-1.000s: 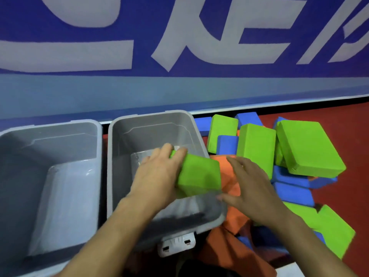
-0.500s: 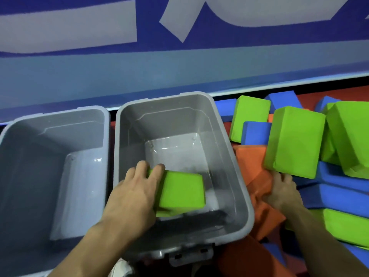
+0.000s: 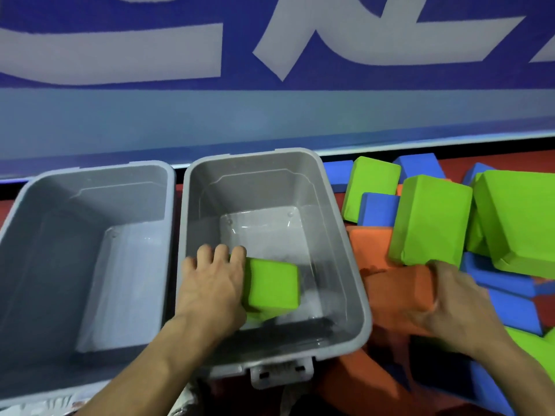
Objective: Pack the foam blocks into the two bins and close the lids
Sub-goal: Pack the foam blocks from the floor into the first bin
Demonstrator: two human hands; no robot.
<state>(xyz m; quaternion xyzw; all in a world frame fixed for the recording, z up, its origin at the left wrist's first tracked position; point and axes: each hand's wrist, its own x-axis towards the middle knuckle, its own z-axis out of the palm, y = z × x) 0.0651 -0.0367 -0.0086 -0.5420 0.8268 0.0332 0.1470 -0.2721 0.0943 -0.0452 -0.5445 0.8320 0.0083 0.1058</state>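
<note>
Two grey bins stand side by side with no lids on them. The left bin [image 3: 168, 187] holds nothing. Inside the right bin [image 3: 345, 244], near its front left corner, a green foam block [image 3: 274, 285] rests low on the floor with my left hand [image 3: 213, 288] still gripping its left side. Just right of that bin, my right hand [image 3: 456, 304] is closed around an orange foam block [image 3: 396, 291] at the edge of the pile. Green, blue and orange blocks [image 3: 432, 220] are heaped on the right.
A blue wall with large white lettering [image 3: 270, 85] runs close behind the bins. Red floor [image 3: 495, 160] shows behind the pile. A white latch [image 3: 280, 372] sticks out from the right bin's front rim. No lids are in sight.
My left hand has lowered the green block from the bin's rim down to its floor. My right hand moved off the pile's top and closed on the orange block.
</note>
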